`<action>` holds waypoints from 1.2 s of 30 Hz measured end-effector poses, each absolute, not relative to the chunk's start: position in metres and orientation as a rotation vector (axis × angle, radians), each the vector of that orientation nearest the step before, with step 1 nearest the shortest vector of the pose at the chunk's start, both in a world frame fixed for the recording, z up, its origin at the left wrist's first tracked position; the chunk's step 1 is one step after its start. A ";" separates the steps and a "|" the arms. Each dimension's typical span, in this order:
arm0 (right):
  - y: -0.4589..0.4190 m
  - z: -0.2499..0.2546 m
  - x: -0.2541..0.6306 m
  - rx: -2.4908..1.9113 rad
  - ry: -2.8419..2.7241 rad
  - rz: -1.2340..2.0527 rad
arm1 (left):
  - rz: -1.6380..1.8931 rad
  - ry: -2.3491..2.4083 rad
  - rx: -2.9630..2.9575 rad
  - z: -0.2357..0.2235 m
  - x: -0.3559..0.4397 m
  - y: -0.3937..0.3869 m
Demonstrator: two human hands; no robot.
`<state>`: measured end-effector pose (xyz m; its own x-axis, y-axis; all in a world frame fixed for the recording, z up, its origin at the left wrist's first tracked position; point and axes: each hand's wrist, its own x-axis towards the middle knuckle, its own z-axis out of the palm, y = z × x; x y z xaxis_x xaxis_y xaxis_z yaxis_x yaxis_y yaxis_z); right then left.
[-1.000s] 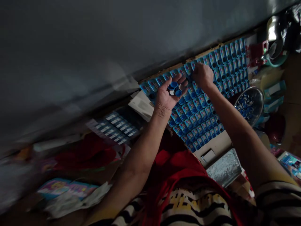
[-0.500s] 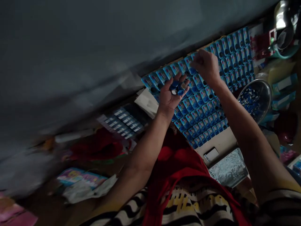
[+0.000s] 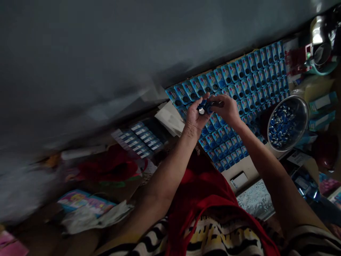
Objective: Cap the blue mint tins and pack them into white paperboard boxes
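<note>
Cupped palm up, my left hand holds several small round discs, blue ones and a pale silvery disc among them. My right hand reaches over from the right, its fingers pinched at the edge of a small blue disc in that palm. Both hands are above rows of blue cards, printed at one end and with a round recess at the other. Blue discs fill many recesses in the nearer rows. Along the far row most recesses look dark, though one card there carries a blue disc.
A metal bowl full of blue and white discs stands to the right. Nearer me are a small white box and a clear tray of pale bits. White paper and a blue-and-white pack lie left. A grey wall runs behind.
My right hand has come back from the far row of cards to my left palm. A blue disc now shows on a far-row card near where it was.
</note>
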<state>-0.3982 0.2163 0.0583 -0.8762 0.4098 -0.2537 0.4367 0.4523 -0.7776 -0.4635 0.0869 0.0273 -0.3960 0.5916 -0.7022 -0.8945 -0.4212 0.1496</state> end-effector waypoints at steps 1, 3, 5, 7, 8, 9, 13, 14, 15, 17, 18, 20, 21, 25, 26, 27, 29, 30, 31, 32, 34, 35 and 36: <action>0.218 0.058 -0.399 0.819 2.573 -1.561 | 1.945 0.639 -0.721 0.026 -0.464 0.087; 0.222 0.058 -0.401 0.892 2.444 -1.760 | 1.955 0.612 -0.725 0.025 -0.465 0.088; 0.225 0.059 -0.402 0.939 2.451 -1.783 | 1.957 0.581 -0.686 0.026 -0.468 0.092; 0.226 0.060 -0.403 0.955 2.561 -1.649 | 1.943 0.565 -0.652 0.028 -0.471 0.097; 0.225 0.061 -0.403 0.965 2.612 -1.577 | 1.936 0.560 -0.643 0.029 -0.472 0.099; 0.224 0.062 -0.403 0.981 2.646 -1.532 | 1.934 0.555 -0.639 0.029 -0.474 0.101; 0.225 0.062 -0.397 1.077 2.584 -1.618 | 1.929 0.545 -0.640 0.031 -0.478 0.100; 0.228 0.060 -0.397 1.101 2.559 -1.640 | 1.928 0.555 -0.644 0.031 -0.478 0.098; 0.232 0.058 -0.397 1.124 2.554 -1.639 | 1.929 0.572 -0.651 0.032 -0.478 0.095; 0.243 0.053 -0.404 1.160 2.657 -1.519 | 1.934 0.617 -0.661 0.033 -0.478 0.087; 0.250 0.049 -0.410 1.155 2.755 -1.396 | 1.933 0.640 -0.663 0.033 -0.479 0.083; 0.262 0.041 -0.427 1.074 2.934 -1.095 | 1.923 0.670 -0.659 0.034 -0.480 0.074; 0.267 0.037 -0.436 1.003 2.984 -0.962 | 1.920 0.674 -0.655 0.035 -0.481 0.070; 0.279 0.021 -0.469 0.782 2.950 -0.691 | 1.932 0.656 -0.650 0.039 -0.491 0.061; 0.283 0.017 -0.475 0.772 2.927 -0.652 | 1.934 0.648 -0.651 0.040 -0.494 0.060; 0.287 0.014 -0.480 0.773 2.904 -0.617 | 1.933 0.638 -0.650 0.040 -0.496 0.060; 0.298 0.007 -0.488 0.779 2.870 -0.574 | 1.932 0.619 -0.647 0.039 -0.498 0.060; 0.304 0.004 -0.491 0.776 2.859 -0.569 | 1.930 0.614 -0.647 0.038 -0.498 0.061; 0.308 0.002 -0.494 0.772 2.852 -0.574 | 1.929 0.612 -0.651 0.036 -0.497 0.061; 0.311 0.002 -0.495 0.771 2.848 -0.581 | 1.930 0.614 -0.658 0.035 -0.496 0.062; 0.308 0.008 -0.495 0.769 2.853 -0.584 | 1.931 0.630 -0.684 0.034 -0.491 0.062; 0.302 0.015 -0.493 0.749 2.863 -0.590 | 1.924 0.637 -0.698 0.033 -0.488 0.062; 0.292 0.025 -0.488 0.704 2.876 -0.610 | 1.911 0.639 -0.707 0.033 -0.486 0.061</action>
<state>-0.4885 0.2922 0.0247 -0.8849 0.4174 -0.2065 0.4653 0.8109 -0.3549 -0.4862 0.0614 0.0328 -0.3668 0.6038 -0.7077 -0.9081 -0.3976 0.1314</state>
